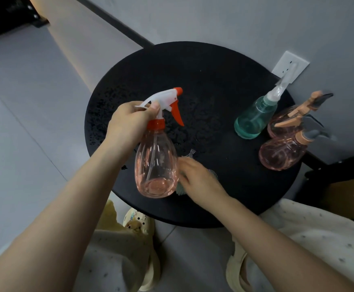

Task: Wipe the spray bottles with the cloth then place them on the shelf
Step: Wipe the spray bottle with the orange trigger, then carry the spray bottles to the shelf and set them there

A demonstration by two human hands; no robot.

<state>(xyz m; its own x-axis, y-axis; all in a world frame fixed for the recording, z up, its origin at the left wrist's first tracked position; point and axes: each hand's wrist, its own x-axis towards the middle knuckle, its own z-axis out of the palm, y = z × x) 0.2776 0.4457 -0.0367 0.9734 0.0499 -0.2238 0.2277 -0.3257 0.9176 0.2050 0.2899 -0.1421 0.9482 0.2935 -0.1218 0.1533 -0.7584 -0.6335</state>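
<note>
While the round black table [214, 85] fills your view, you hold the pink spray bottle [156, 165] above its near edge, your left hand [127, 123] clamped around the white trigger head. Your right hand [199, 180] presses the cloth [181, 189] against the bottle's side. Three more bottles [254, 118] stand at the table's far right edge.
</note>
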